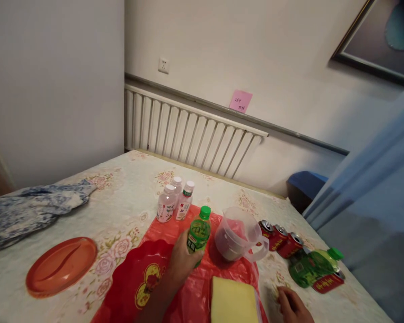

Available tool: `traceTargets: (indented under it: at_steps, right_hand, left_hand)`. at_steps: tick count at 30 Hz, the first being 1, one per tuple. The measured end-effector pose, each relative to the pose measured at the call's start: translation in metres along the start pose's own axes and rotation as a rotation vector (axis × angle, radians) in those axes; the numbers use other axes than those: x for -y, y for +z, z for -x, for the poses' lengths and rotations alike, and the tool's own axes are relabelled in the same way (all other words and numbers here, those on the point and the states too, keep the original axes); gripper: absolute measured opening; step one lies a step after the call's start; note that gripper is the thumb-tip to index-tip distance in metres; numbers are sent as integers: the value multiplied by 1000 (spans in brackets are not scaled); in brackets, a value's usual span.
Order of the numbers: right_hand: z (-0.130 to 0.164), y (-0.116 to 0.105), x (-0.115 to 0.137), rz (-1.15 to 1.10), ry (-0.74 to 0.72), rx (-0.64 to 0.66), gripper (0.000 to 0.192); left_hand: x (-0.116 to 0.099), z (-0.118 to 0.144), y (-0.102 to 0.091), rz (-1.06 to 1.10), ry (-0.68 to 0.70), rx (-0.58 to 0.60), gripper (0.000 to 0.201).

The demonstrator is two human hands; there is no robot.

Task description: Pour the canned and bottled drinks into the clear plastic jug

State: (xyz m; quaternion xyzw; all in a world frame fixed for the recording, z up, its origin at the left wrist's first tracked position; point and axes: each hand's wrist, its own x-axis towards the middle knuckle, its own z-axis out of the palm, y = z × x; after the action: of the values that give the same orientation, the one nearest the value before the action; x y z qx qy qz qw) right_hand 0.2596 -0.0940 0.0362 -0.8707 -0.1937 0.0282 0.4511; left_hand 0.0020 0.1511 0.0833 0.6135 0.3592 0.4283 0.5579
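My left hand [183,260] is wrapped around a small green drink bottle [199,231] with a green cap. The bottle is upright over the red plastic sheet, between a red scalloped tray [121,278] and a clear plastic measuring jug [229,244]. Whether its base touches the sheet is hidden. At the lower right, my right hand [292,307] rests low by the table with its fingers curled in and nothing visible in them. A tilted green bottle [311,268] lies beyond it, beside red drink cans [291,245]. A pale yellow pad [234,300] lies between my hands.
Three clear bottles with white caps [166,204] stand behind the tray. An orange oval lid [62,267] lies at the left, near a blue-and-white cloth [37,211]. A flowered cloth [121,202] covers the table; a radiator [191,130] lines the wall behind.
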Motion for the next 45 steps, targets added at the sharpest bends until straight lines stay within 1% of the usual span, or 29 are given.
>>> traceTargets:
  at_steps: [1, 3, 5, 8, 10, 11, 12, 14, 17, 19, 21, 22, 24, 26, 28, 30, 32, 34, 37, 38, 41, 43, 45]
  right_hand:
    - [4, -2, 17, -44, -19, 10, 52]
    - [13, -8, 59, -112, -123, 60, 47]
    - [23, -12, 106, -163, -291, 91, 42]
    - [33, -12, 169, -161, -564, 137, 36]
    - [37, -8, 202, -131, -730, 159, 31]
    - [39, -5, 215, -107, -787, 181, 29]
    - [40, -1, 225, -82, -836, 194, 29]
    - [43, 7, 241, -28, -905, 233, 36]
    - [45, 18, 254, 64, -988, 326, 44]
    - [46, 23, 257, 119, -1021, 400, 39]
    - [46, 26, 260, 135, -1019, 443, 28]
    - [46, 25, 261, 120, -1008, 439, 24]
    - [46, 19, 262, 32, -956, 387, 17]
    - [48, 9, 259, -98, -843, 346, 16]
    - [51, 0, 248, -207, -697, 378, 19]
    - [58, -2, 227, -272, -559, 480, 25]
    - [68, 5, 196, -291, -425, 627, 31]
    - [79, 19, 160, -319, -290, 739, 38]
    - [93, 44, 111, -358, -57, 774, 53]
    - [97, 51, 98, -361, -5, 778, 58]
    - [102, 63, 72, -350, 111, 777, 70]
    - [102, 65, 61, -317, 180, 790, 74]
    - [101, 66, 53, -282, 212, 780, 74]
  left_hand:
    - [0, 0, 1, -10, 0, 8, 50]
    - [2, 0, 2, -24, 4, 22, 51]
    - [4, 1, 2, -32, 19, 41, 54]
    - [7, 2, 3, -55, 53, 88, 58]
    - [9, 2, 4, -81, 79, 117, 59]
    - [10, 2, 4, -95, 93, 126, 59]
    - [11, 2, 4, -109, 109, 135, 61]
    - [12, 3, 4, -131, 148, 149, 64]
    - [12, 4, 4, -144, 210, 173, 65]
    - [13, 4, 4, -177, 227, 184, 63]
    - [12, 5, 3, -228, 233, 201, 63]
    - [11, 5, 2, -251, 237, 212, 63]
    - [9, 6, 1, -279, 242, 231, 62]
    - [7, 5, -1, -280, 226, 231, 62]
    - [5, 5, -1, -255, 185, 219, 61]
    - [3, 4, -1, -214, 143, 210, 60]
    - [3, 4, -1, -179, 111, 203, 58]
    - [3, 5, -1, -164, 95, 196, 57]
    - [4, 5, -1, -166, 89, 196, 58]
    - [5, 4, -2, -168, 89, 198, 57]
    - [7, 3, -2, -171, 92, 188, 57]
    - [8, 3, -2, -168, 95, 182, 56]
    - [8, 2, -1, -156, 94, 188, 56]
